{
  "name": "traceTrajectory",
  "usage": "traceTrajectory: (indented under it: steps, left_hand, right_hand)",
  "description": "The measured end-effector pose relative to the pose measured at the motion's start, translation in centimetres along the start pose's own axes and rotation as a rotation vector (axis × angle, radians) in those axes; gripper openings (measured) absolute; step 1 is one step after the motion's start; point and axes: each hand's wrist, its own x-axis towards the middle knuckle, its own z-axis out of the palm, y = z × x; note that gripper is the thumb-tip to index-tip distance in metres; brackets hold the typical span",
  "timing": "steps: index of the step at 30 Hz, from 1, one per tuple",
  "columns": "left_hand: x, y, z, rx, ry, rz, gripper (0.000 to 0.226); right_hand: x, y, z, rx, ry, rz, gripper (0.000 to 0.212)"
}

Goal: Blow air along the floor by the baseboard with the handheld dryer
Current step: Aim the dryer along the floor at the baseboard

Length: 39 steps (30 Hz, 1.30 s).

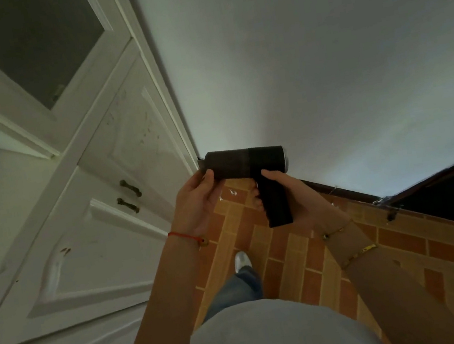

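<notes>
Gripping the black handheld dryer [243,163] in mid-air at frame centre, barrel lying level: right hand [289,194] wrapping the handle, left hand [197,200] pinching the barrel's nozzle end at 9 o'clock. Hanging over the orange brick-pattern floor [292,256], with the dark baseboard [341,190] running off toward 4 o'clock and white cabinet doors [85,224] standing at 9 o'clock.

The handheld dryer [244,166] is a dark, pistol-shaped unit: a cylindrical barrel lying roughly horizontal, with a straight handle angled down from its right-hand portion. A pale metallic ring marks the barrel's right end. It is held in the air above the floor [287,257], which is laid with orange-brown brick-pattern tiles. The baseboard [341,190] is a dark strip at the foot of the white wall.
</notes>
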Motion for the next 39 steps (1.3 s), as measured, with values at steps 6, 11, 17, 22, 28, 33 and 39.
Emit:
traceTrajectory:
  steps: [6, 11, 17, 22, 28, 33, 39]
  left_hand:
    - [6.3, 2.2, 0.7, 0.0, -0.041, -0.029, 0.038]
    - [11.5, 2.3, 1.1, 0.003, -0.026, -0.044, 0.039]
    - [20.6, -3.0, -0.8, -0.05, 0.036, -0.065, 0.042]
    - [28.7, -10.0, -4.2, -0.063, 0.025, -0.027, 0.04]
    - [38.7, -19.2, -9.3, -0.053, -0.014, -0.018, 0.032]
    - [46.7, -27.0, -13.3, -0.026, -0.016, 0.023, 0.04]
    - [54.9, -35.3, -17.9, 0.016, -0.071, 0.048, 0.041]
  right_hand:
    - [5.6, -4.1, -1.5, 0.046, -0.017, 0.067, 0.019]
    - [10.0, -5.7, -3.6, 0.071, -0.024, 0.086, 0.013]
    - [18.3, -4.7, -10.8, -0.001, 0.014, 0.102, 0.016]
    - [25.9, -1.8, -18.6, -0.047, -0.02, 0.101, 0.014]
    - [34.2, 3.1, -28.3, -0.119, -0.026, 0.091, 0.012]
    - [40.6, 7.4, -36.1, -0.146, 0.02, 0.099, 0.013]
    - [47.4, 11.9, -43.3, -0.272, 0.093, 0.051, 0.026]
